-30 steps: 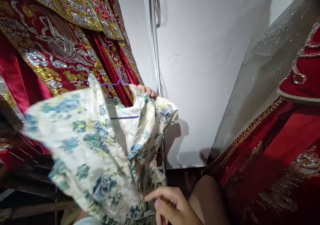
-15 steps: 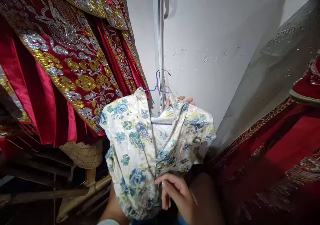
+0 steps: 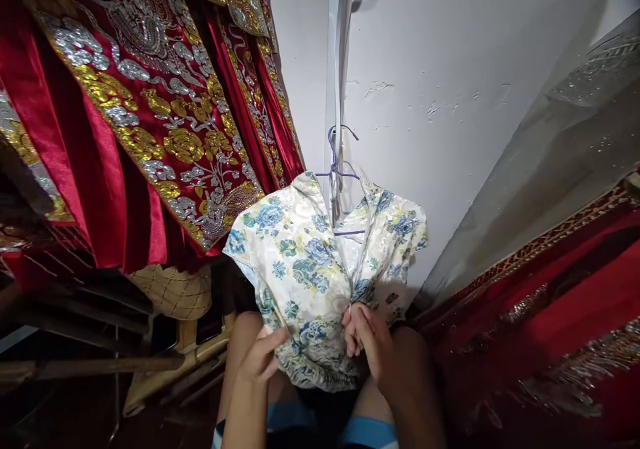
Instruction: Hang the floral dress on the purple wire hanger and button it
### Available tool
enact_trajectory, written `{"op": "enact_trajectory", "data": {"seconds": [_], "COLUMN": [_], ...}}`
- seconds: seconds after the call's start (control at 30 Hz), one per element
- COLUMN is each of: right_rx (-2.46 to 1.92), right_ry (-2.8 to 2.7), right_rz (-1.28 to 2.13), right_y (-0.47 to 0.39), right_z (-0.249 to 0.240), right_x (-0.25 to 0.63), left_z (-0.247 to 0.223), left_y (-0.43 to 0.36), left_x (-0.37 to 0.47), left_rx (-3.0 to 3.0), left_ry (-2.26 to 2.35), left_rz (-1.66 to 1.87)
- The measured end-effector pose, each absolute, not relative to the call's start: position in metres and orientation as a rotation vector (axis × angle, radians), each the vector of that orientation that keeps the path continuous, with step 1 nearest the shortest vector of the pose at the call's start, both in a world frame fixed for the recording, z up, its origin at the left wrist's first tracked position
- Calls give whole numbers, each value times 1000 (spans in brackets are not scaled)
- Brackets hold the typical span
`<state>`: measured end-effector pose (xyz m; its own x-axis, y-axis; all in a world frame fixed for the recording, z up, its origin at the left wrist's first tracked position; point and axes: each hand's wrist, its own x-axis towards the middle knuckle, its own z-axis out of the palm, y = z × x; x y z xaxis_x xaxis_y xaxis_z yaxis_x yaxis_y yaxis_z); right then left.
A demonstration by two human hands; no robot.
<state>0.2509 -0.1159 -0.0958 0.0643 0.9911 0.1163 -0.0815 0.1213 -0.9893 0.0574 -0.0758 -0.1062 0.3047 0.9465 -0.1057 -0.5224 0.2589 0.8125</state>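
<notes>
A white short-sleeved blouse (image 3: 295, 249) with blue and green flowers and a V-shaped wrap front hangs in front of me on a thin purple hanger (image 3: 333, 156). The hanger's hook is up by a pale vertical strip on the wall. At the blouse's lower left edge, my left hand (image 3: 261, 354) is closed, with the thumb on the front of the cloth. My right hand (image 3: 367, 334) pinches the front edge just below the V of the neckline. The gathered hem droops between the two hands, above my knees.
Red costumes with gold and silver sequins (image 3: 175, 129) hang at the left, above wooden poles (image 3: 90, 369) and a wrapped tan bundle (image 3: 175, 289). A white wall (image 3: 430, 56) stands ahead. Clear plastic sheeting (image 3: 530, 149) and more red embroidered cloth (image 3: 575, 302) are at the right.
My left hand has come from behind the blouse's right shoulder down to its lower left edge. My right hand has closed on the front edge. The view has shifted slightly.
</notes>
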Motion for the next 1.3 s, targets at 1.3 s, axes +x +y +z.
{"op": "enact_trajectory", "data": {"seconds": [1.3], "right_rx": [-695], "right_ry": [-566], "right_rz": [1638], "right_y": [-112], "right_z": [-76], "right_x": [237], "left_z": [-112], "left_y": [-82], "left_x": [123], "left_rx": [1653], "left_ry": [932], "left_rz": [1267]}}
